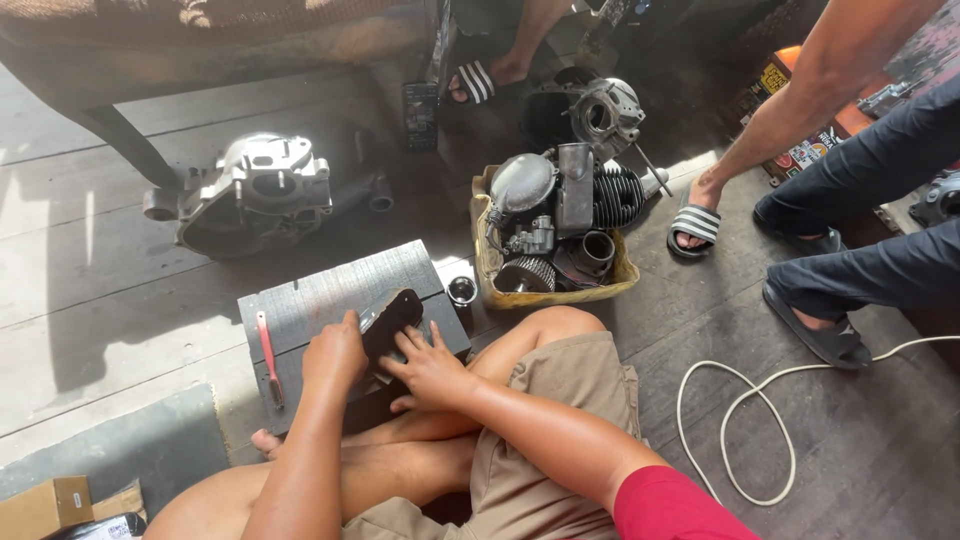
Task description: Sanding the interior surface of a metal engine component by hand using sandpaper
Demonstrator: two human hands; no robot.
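Observation:
I sit cross-legged on a wooden floor with a dark wooden block (330, 292) in front of me. On it lies a flat black engine part (392, 318). My left hand (335, 352) grips its near left edge. Spread over its right side, my right hand (430, 368) presses down with fingers apart. A red-handled tool (268, 352) rests on the left of the block, apart from both hands.
A yellow tray (492, 268) of engine parts stands to the right of the block, with a small metal cup (462, 290) beside it. A grey engine casing (255, 188) lies at the back left. Other people's legs and sandalled feet (693, 226) are at the right. A white cable (740, 410) loops on the floor.

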